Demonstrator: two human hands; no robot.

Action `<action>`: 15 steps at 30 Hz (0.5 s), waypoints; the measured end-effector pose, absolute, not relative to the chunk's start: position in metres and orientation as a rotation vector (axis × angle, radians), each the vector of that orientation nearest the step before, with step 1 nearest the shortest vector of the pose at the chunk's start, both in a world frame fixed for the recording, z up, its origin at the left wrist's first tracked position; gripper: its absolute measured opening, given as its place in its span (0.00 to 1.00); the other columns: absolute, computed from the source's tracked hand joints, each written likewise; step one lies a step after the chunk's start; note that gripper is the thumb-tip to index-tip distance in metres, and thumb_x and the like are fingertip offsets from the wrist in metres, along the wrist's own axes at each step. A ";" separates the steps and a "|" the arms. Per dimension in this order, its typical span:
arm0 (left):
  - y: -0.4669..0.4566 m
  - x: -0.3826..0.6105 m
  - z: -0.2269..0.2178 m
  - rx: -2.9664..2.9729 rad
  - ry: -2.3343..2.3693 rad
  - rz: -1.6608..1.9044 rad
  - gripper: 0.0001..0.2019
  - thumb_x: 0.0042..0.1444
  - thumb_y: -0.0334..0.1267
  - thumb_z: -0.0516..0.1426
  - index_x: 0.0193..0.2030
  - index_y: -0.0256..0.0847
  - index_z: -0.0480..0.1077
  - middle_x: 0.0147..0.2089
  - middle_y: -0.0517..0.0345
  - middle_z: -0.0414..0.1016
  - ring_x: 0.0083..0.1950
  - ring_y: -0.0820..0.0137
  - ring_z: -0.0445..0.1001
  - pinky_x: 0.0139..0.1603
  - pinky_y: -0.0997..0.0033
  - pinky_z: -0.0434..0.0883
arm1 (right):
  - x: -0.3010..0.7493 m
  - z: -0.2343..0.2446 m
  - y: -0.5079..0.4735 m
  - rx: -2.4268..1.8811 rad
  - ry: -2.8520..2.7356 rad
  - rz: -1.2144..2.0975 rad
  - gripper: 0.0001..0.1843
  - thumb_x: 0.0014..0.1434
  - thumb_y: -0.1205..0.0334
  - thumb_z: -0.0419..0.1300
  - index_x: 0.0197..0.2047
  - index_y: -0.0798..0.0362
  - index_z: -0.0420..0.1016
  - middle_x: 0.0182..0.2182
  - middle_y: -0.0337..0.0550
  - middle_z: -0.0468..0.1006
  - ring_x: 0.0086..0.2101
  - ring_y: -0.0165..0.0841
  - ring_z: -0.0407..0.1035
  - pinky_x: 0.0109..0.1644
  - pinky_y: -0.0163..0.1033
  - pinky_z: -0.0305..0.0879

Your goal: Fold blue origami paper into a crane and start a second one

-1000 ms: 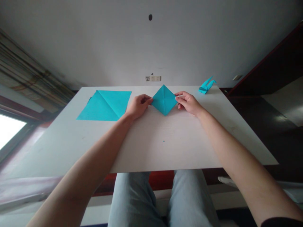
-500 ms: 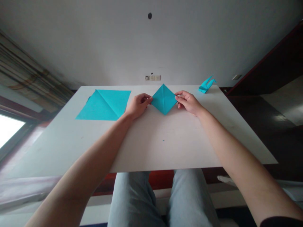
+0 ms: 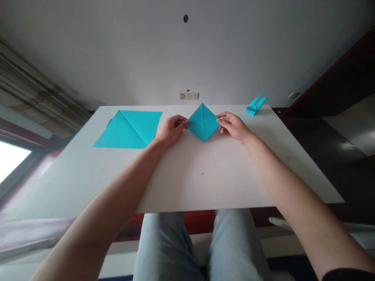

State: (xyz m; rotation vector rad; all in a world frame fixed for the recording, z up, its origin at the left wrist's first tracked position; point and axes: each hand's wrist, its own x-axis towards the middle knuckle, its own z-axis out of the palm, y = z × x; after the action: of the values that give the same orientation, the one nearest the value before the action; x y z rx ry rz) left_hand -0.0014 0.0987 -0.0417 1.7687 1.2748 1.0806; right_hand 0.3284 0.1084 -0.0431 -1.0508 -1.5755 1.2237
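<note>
Between my hands, a folded blue origami paper [image 3: 202,123] forms a diamond with a crease running down its middle. My left hand [image 3: 172,128] pinches its left corner between thumb and fingers. At the right corner, my right hand [image 3: 232,125] grips it the same way. The paper is held over the far half of the white table [image 3: 175,183]. To the left of my left hand lies a larger blue paper sheet [image 3: 131,128], flat, with a diagonal crease; my left forearm covers part of its near right corner.
A folded blue paper crane [image 3: 255,106] stands near the table's far right corner. A tiny blue scrap [image 3: 202,173] lies in front of my hands. Behind the table rises a grey wall with sockets [image 3: 189,96]. A striped curtain [image 3: 32,82] hangs at the left.
</note>
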 end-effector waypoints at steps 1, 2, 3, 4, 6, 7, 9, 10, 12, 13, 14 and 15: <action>0.099 -0.001 -0.042 1.767 1.272 1.081 0.16 0.72 0.56 0.69 0.48 0.44 0.85 0.37 0.55 0.87 0.35 0.66 0.78 0.39 0.67 0.72 | 0.328 -0.043 0.108 -1.050 -1.574 1.224 0.42 0.53 0.21 0.88 0.51 0.43 0.81 0.29 0.31 0.80 0.26 0.31 0.72 0.31 0.38 0.72; 0.099 -0.001 -0.042 1.766 1.269 1.081 0.16 0.73 0.55 0.69 0.48 0.44 0.85 0.38 0.55 0.87 0.35 0.66 0.77 0.39 0.67 0.72 | 0.327 -0.042 0.108 -1.049 -1.573 1.225 0.44 0.52 0.20 0.88 0.51 0.44 0.81 0.28 0.31 0.80 0.26 0.30 0.71 0.31 0.38 0.72; 0.099 -0.001 -0.041 1.766 1.266 1.081 0.15 0.73 0.54 0.68 0.48 0.43 0.85 0.38 0.54 0.88 0.35 0.66 0.77 0.39 0.67 0.72 | 0.327 -0.042 0.107 -1.049 -1.571 1.225 0.45 0.50 0.18 0.88 0.51 0.44 0.81 0.28 0.31 0.80 0.26 0.30 0.71 0.31 0.38 0.72; 0.099 -0.001 -0.041 1.765 1.264 1.081 0.15 0.73 0.54 0.68 0.48 0.43 0.85 0.39 0.54 0.88 0.35 0.67 0.77 0.39 0.67 0.72 | 0.327 -0.041 0.107 -1.048 -1.571 1.225 0.46 0.49 0.17 0.88 0.50 0.44 0.81 0.28 0.30 0.80 0.26 0.30 0.71 0.31 0.37 0.72; 0.098 -0.001 -0.041 1.765 1.264 1.081 0.15 0.73 0.54 0.69 0.48 0.43 0.85 0.39 0.55 0.88 0.35 0.67 0.77 0.40 0.67 0.72 | 0.326 -0.041 0.107 -1.048 -1.572 1.224 0.47 0.48 0.16 0.88 0.50 0.44 0.81 0.28 0.30 0.80 0.26 0.29 0.71 0.31 0.37 0.71; 0.098 -0.001 -0.041 1.765 1.266 1.081 0.15 0.72 0.54 0.69 0.48 0.43 0.85 0.38 0.55 0.88 0.35 0.67 0.77 0.40 0.67 0.72 | 0.327 -0.041 0.107 -1.048 -1.574 1.224 0.47 0.49 0.16 0.88 0.50 0.44 0.81 0.28 0.30 0.80 0.26 0.29 0.71 0.31 0.37 0.71; 0.098 -0.001 -0.041 1.764 1.268 1.082 0.15 0.73 0.53 0.69 0.48 0.44 0.84 0.38 0.55 0.87 0.35 0.67 0.77 0.40 0.67 0.73 | 0.327 -0.041 0.107 -1.047 -1.581 1.224 0.46 0.50 0.17 0.88 0.51 0.44 0.81 0.28 0.31 0.80 0.26 0.30 0.71 0.31 0.37 0.71; 0.098 -0.001 -0.040 1.763 1.268 1.082 0.14 0.73 0.53 0.69 0.48 0.44 0.84 0.38 0.55 0.87 0.35 0.67 0.77 0.40 0.67 0.73 | 0.328 -0.042 0.107 -1.047 -1.585 1.223 0.45 0.51 0.18 0.88 0.51 0.44 0.80 0.29 0.31 0.81 0.26 0.30 0.71 0.31 0.37 0.71; 0.097 -0.001 -0.040 1.760 1.268 1.081 0.14 0.73 0.53 0.69 0.47 0.44 0.84 0.39 0.55 0.88 0.35 0.67 0.77 0.40 0.67 0.73 | 0.329 -0.043 0.108 -1.048 -1.594 1.219 0.43 0.54 0.20 0.88 0.51 0.44 0.80 0.29 0.31 0.81 0.26 0.30 0.71 0.31 0.38 0.71; 0.097 -0.001 -0.040 1.759 1.270 1.080 0.14 0.73 0.53 0.69 0.47 0.44 0.84 0.39 0.55 0.88 0.35 0.67 0.76 0.40 0.67 0.73 | 0.329 -0.043 0.109 -1.048 -1.599 1.216 0.41 0.56 0.21 0.87 0.51 0.44 0.80 0.29 0.31 0.80 0.26 0.31 0.71 0.31 0.38 0.71; 0.097 0.000 -0.040 1.758 1.273 1.079 0.14 0.73 0.54 0.69 0.47 0.44 0.84 0.39 0.56 0.87 0.35 0.66 0.77 0.40 0.67 0.73 | 0.329 -0.043 0.109 -1.048 -1.605 1.213 0.40 0.57 0.22 0.87 0.51 0.44 0.80 0.28 0.31 0.80 0.26 0.31 0.72 0.31 0.38 0.71; 0.097 0.000 -0.040 1.758 1.277 1.079 0.14 0.72 0.54 0.69 0.47 0.45 0.84 0.38 0.56 0.87 0.35 0.66 0.77 0.40 0.66 0.73 | 0.329 -0.043 0.109 -1.047 -1.610 1.209 0.40 0.57 0.22 0.87 0.51 0.43 0.80 0.28 0.31 0.80 0.26 0.31 0.72 0.31 0.38 0.71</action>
State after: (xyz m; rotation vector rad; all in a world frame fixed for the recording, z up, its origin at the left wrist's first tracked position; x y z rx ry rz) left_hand -0.0004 0.0969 -0.0396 1.7581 1.2767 1.0787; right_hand 0.3292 0.1088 -0.0433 -1.0469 -1.6104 1.2094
